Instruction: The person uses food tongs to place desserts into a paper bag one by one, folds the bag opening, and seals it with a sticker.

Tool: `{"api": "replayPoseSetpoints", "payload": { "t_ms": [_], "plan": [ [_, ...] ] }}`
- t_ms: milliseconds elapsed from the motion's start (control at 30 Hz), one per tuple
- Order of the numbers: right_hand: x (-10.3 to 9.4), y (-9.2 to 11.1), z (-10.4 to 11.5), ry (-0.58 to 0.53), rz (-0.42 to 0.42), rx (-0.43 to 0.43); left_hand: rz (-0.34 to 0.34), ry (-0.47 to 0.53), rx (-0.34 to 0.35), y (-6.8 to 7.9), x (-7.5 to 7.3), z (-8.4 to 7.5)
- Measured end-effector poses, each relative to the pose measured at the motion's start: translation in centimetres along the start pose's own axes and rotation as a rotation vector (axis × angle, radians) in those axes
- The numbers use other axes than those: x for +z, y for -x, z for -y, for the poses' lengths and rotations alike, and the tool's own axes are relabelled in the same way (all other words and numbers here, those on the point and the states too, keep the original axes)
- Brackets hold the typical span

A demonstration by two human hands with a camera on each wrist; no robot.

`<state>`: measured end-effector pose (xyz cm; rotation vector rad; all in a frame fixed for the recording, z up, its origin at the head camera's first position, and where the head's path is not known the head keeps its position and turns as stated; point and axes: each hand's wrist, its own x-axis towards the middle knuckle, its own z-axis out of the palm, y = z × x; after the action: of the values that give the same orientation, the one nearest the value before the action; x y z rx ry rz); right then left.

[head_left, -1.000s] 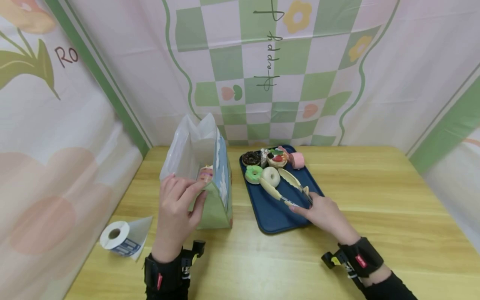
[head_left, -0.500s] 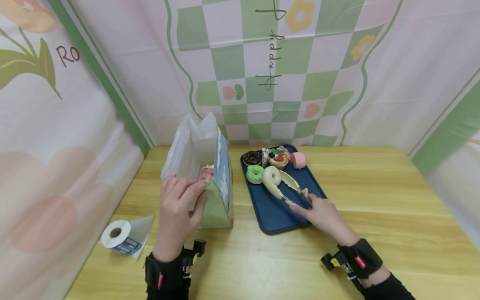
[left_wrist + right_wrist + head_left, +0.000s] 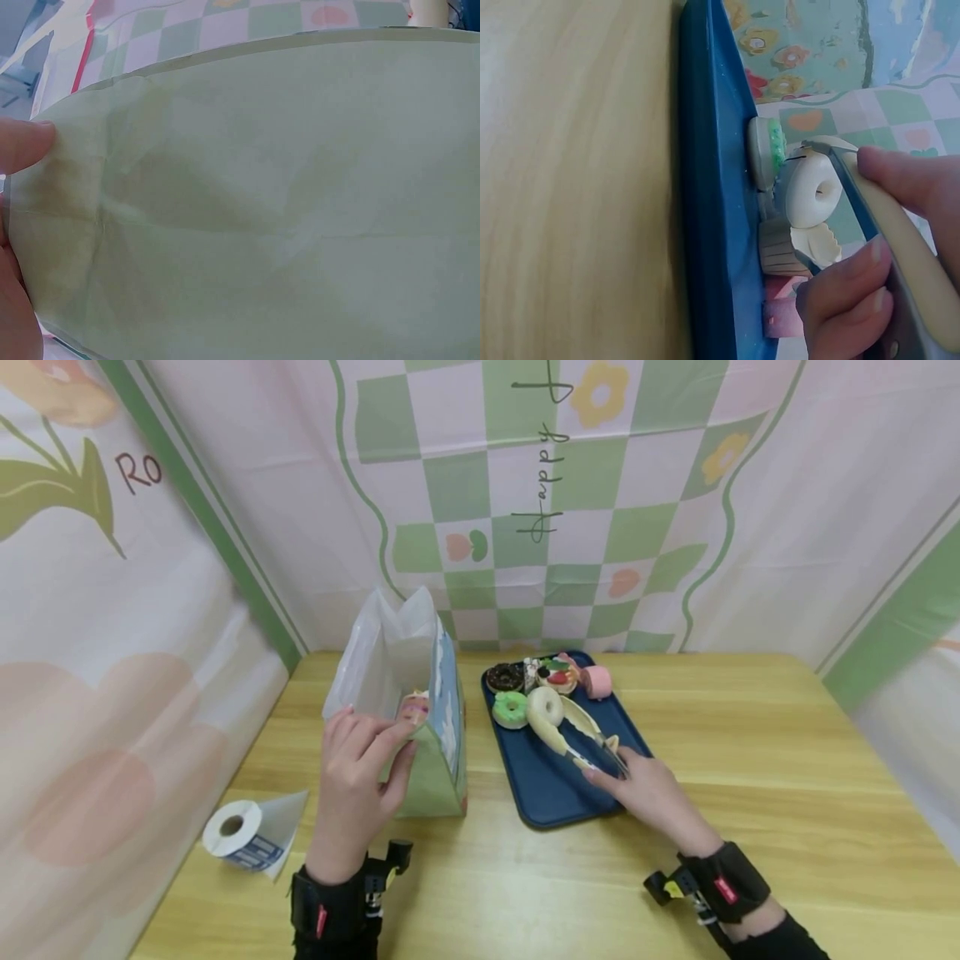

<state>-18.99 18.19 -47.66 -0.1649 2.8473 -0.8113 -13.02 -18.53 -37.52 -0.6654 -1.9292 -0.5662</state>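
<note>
My left hand (image 3: pixel 360 777) pinches the near rim of an upright paper bag (image 3: pixel 431 777); in the left wrist view its thumb (image 3: pixel 26 146) lies on the bag's green outside. A pinkish pastry-like item (image 3: pixel 414 708) shows inside the bag's mouth. With my right hand (image 3: pixel 660 797) I hold cream-tipped tongs (image 3: pixel 551 739), their tips on either side of a white donut (image 3: pixel 542 700). In the right wrist view that donut (image 3: pixel 802 195) stands tilted between the tips, over the blue tray (image 3: pixel 570 797). A green-iced donut (image 3: pixel 510 710) lies just left of it.
At the tray's far end sit a chocolate donut (image 3: pixel 505 677), a fruit-topped tart (image 3: pixel 558 677) and a pink roll (image 3: pixel 597 682). A roll of labels (image 3: pixel 232 831) stands left of the bag on the wooden table (image 3: pixel 750 760). Patterned cloth (image 3: pixel 517 493) hangs behind.
The tongs have closed in on the white donut, which has shifted slightly away from me and tilted between the tips. My left hand and the bag have stayed put.
</note>
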Motion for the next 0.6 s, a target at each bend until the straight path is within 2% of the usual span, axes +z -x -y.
{"api": "replayPoseSetpoints", "payload": {
  "t_ms": [600],
  "plan": [
    [-1.6,0.2,1.0,-0.035,-0.095,-0.072,0.018,0.008,-0.019,0.1,0.0,0.1]
  ]
}}
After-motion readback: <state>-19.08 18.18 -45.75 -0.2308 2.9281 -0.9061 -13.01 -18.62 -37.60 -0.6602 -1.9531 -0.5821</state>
